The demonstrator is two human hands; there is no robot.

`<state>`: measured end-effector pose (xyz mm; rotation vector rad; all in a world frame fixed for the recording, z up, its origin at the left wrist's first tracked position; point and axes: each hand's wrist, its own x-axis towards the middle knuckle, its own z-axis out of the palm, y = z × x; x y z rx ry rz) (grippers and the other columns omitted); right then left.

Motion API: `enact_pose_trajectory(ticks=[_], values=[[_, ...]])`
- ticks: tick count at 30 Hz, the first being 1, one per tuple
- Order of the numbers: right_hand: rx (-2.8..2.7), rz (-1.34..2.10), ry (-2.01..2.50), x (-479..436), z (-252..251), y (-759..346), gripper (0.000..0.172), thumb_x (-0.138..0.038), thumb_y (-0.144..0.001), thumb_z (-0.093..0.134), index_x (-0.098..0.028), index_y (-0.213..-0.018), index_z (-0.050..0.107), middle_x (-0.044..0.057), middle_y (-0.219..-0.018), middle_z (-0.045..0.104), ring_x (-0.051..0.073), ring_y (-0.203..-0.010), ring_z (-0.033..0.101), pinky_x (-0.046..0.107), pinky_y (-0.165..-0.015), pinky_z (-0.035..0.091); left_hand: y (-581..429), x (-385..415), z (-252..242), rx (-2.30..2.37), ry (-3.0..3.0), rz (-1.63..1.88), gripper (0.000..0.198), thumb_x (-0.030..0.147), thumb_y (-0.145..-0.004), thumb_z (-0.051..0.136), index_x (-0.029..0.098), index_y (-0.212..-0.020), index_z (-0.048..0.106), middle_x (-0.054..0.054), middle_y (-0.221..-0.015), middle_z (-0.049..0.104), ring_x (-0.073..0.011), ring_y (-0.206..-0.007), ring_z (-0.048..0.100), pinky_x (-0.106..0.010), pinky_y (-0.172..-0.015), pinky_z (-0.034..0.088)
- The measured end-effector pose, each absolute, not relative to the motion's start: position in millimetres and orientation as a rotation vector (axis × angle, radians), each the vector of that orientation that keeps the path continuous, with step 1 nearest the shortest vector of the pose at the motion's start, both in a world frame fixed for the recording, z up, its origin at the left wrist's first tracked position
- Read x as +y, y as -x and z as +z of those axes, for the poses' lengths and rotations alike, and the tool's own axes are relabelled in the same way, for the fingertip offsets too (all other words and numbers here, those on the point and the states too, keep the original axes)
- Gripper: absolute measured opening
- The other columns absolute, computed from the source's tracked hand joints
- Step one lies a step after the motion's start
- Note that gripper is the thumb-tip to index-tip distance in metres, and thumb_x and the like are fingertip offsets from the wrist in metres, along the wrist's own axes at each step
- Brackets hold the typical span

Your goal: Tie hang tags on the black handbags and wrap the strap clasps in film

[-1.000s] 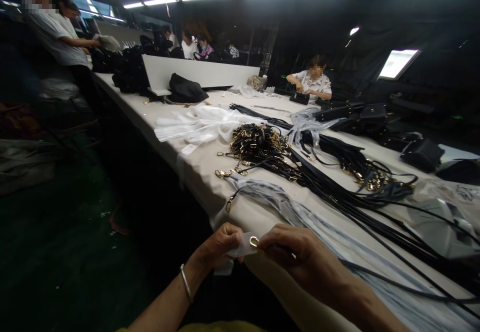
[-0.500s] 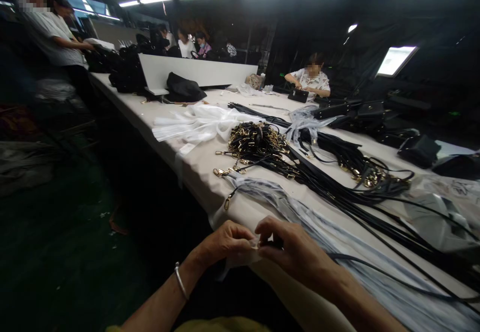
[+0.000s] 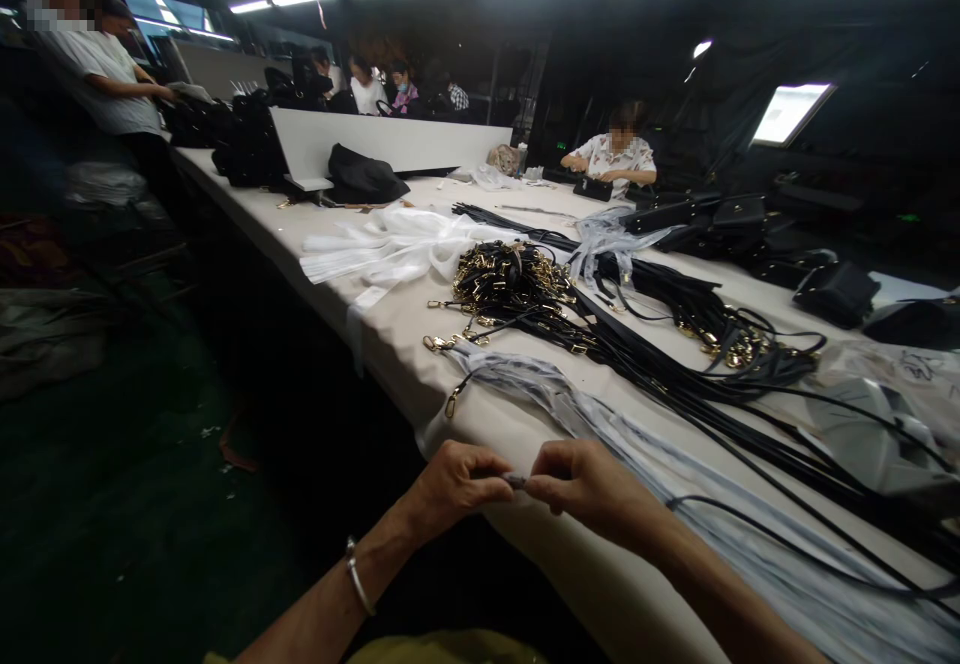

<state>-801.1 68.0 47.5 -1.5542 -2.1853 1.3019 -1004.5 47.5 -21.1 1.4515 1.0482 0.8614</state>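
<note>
My left hand [image 3: 466,479] is closed in a pinch at the table's near edge. Facing it, my right hand [image 3: 576,476] pinches too, fingertips almost touching those of the left. Between them shows a short grey piece [image 3: 514,481], which looks like a strap end in thin plastic film; most of it is hidden by the fingers. A black strap [image 3: 757,522] comes out from behind my right forearm and curves off to the right. Just beyond my hands lie film-sleeved straps [image 3: 547,379], with a gold snap hook [image 3: 451,404] hanging near the edge.
A heap of black straps with gold hooks [image 3: 514,279] lies mid-table [image 3: 405,344]. White plastic sleeves [image 3: 390,244] are left of it, another strap bundle [image 3: 735,339] right. Black bags [image 3: 836,292] line the far right. A co-worker [image 3: 619,156] sits across; another person [image 3: 101,74] stands far left.
The whitish film that hung between my hands no longer shows; a small grey piece is there instead. My right hand has shifted slightly right, its fingers now pinched closer together.
</note>
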Motion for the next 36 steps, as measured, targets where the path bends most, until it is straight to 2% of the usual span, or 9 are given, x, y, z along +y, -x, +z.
enact_pose_trajectory(ticks=[5,8,10,15,20,24,29,32,36], values=[[-2.098,1.655,1.408,73.2,43.3,789.6,0.020,-0.034,-0.082,0.062,-0.015,-0.084,0.069,0.000,-0.067,0.063,0.009,-0.054,0.053,0.018,-0.051,0.038,1008.0,47.2,-25.7,1.058,-1.387,0.855,0.022,0.032,-0.076,0.072,0.013,-0.084,0.078,-0.003,-0.072,0.071,-0.0124,-0.064,0.059,-0.020,-0.058,0.041],[-2.058,1.941,1.352,82.1,40.4,757.9,0.030,-0.038,-0.075,0.072,-0.015,-0.094,0.068,0.000,-0.074,0.064,0.008,-0.056,0.054,0.018,-0.052,0.041,1021.4,49.2,-32.5,1.064,-1.217,0.848,0.027,0.035,-0.072,0.073,0.010,-0.083,0.075,-0.002,-0.065,0.067,-0.0102,-0.056,0.054,-0.019,-0.052,0.039],[-2.017,1.986,1.436,85.1,40.6,738.7,0.031,-0.039,-0.076,0.070,-0.015,-0.095,0.068,0.000,-0.073,0.065,0.007,-0.050,0.050,0.017,-0.046,0.038,1028.5,50.4,-35.7,1.066,-1.160,0.851,0.031,0.037,-0.070,0.075,0.009,-0.083,0.074,-0.003,-0.065,0.068,-0.0107,-0.055,0.055,-0.020,-0.053,0.040],[-2.188,1.640,1.609,79.6,62.6,728.3,0.030,-0.041,-0.088,0.053,-0.017,-0.094,0.070,0.001,-0.068,0.066,0.007,-0.046,0.043,0.018,-0.043,0.032,1024.1,50.5,-36.3,1.079,-1.155,0.829,0.023,0.028,-0.067,0.074,0.011,-0.083,0.078,-0.004,-0.072,0.072,-0.0116,-0.061,0.058,-0.020,-0.056,0.042],[-2.589,1.004,1.709,72.2,100.9,749.3,0.025,-0.040,-0.089,0.054,-0.026,-0.088,0.075,0.000,-0.064,0.067,0.012,-0.056,0.054,0.022,-0.052,0.031,1009.8,50.7,-35.3,1.000,-1.117,0.810,0.021,0.022,-0.065,0.073,0.012,-0.083,0.078,-0.003,-0.068,0.072,-0.0103,-0.057,0.057,-0.020,-0.056,0.043],[-2.820,0.519,1.715,65.7,110.5,766.4,0.022,-0.037,-0.086,0.056,-0.029,-0.080,0.075,0.001,-0.067,0.070,0.015,-0.062,0.058,0.026,-0.055,0.025,1004.7,49.2,-32.6,0.959,-1.094,0.802,0.024,0.022,-0.063,0.076,0.011,-0.084,0.079,-0.004,-0.071,0.074,-0.0103,-0.058,0.059,-0.019,-0.056,0.045],[-2.916,0.336,1.654,58.0,100.8,785.2,0.021,-0.032,-0.084,0.056,-0.026,-0.077,0.076,0.004,-0.066,0.071,0.017,-0.060,0.061,0.028,-0.053,0.019,997.3,44.6,-27.6,0.885,-1.076,0.769,0.024,0.021,-0.065,0.074,0.010,-0.087,0.077,-0.005,-0.071,0.073,-0.0130,-0.057,0.061,-0.021,-0.055,0.047],[-2.894,0.458,1.605,59.1,91.4,792.3,0.021,-0.032,-0.082,0.058,-0.024,-0.076,0.076,0.006,-0.067,0.071,0.018,-0.062,0.062,0.027,-0.053,0.021,993.0,41.9,-27.1,0.888,-1.147,0.763,0.028,0.018,-0.066,0.073,0.011,-0.093,0.075,-0.003,-0.073,0.071,-0.0130,-0.060,0.060,-0.021,-0.056,0.047],[-2.602,1.243,1.530,67.0,72.3,793.2,0.025,-0.027,-0.082,0.056,-0.022,-0.097,0.074,-0.001,-0.054,0.064,0.011,-0.048,0.054,0.021,-0.049,0.032,990.1,35.7,-24.7,0.943,-1.437,0.832,0.034,0.017,-0.069,0.076,0.016,-0.103,0.072,-0.001,-0.080,0.068,-0.0126,-0.069,0.058,-0.022,-0.064,0.047]])
